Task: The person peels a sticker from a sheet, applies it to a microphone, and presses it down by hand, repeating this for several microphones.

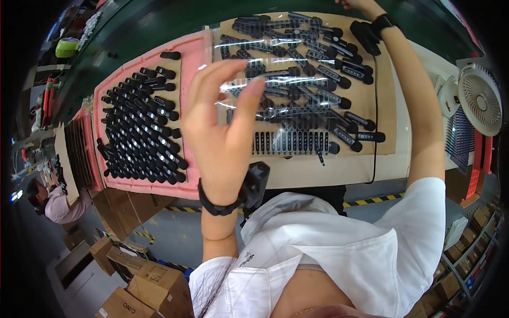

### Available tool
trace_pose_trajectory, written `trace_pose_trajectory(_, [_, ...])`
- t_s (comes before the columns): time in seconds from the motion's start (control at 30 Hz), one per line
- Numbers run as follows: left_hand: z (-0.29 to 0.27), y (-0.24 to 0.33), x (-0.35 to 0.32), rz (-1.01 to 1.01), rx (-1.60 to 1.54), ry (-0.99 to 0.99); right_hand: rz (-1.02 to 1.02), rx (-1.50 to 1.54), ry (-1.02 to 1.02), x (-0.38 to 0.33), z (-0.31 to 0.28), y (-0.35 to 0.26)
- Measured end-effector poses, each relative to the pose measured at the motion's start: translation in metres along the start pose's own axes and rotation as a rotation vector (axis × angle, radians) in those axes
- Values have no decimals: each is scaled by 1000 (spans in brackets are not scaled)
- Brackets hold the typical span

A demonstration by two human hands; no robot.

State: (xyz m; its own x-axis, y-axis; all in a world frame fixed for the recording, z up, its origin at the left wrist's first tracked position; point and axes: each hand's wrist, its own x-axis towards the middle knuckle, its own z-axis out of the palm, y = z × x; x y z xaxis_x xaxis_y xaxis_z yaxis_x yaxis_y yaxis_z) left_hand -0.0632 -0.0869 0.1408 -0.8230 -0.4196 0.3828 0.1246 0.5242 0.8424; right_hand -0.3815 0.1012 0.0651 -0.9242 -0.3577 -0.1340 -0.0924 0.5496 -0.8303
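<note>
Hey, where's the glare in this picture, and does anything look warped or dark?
Head view: white glare streaks cross the clear plastic sheet, partly veiling the black microphones beneath; head view again: fisheye distortion curves the outer edges of the pink foam tray, and the picture's corners fall to black.

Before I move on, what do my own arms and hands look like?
The left hand and right hand look ungloved, the right partly cut off by the picture's edge. A black wristband with a boxy black unit circles the left wrist; a black strap with a dark block circles the right. The sleeves are white and short.
</note>
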Motion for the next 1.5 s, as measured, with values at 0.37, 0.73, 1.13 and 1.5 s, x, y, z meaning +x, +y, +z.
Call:
trace_pose_trajectory(0.37, [-24, -4, -11, -95, 12, 82, -597, -407, -258, -86, -2, -5])
trace_pose_trajectory(0.73, [-15, 5, -18, -35, -80, -15, -490, -752, -10, -188, 33, 2])
trace_pose_trajectory(1.13, [-7, 34, -24, -324, -500, -317, -387, 462, 6, -268, 58, -82])
trace_pose_trajectory(1.5, [-5, 35, -24, -435, -748, -316, -592, 26, 114, -287, 71, -103])
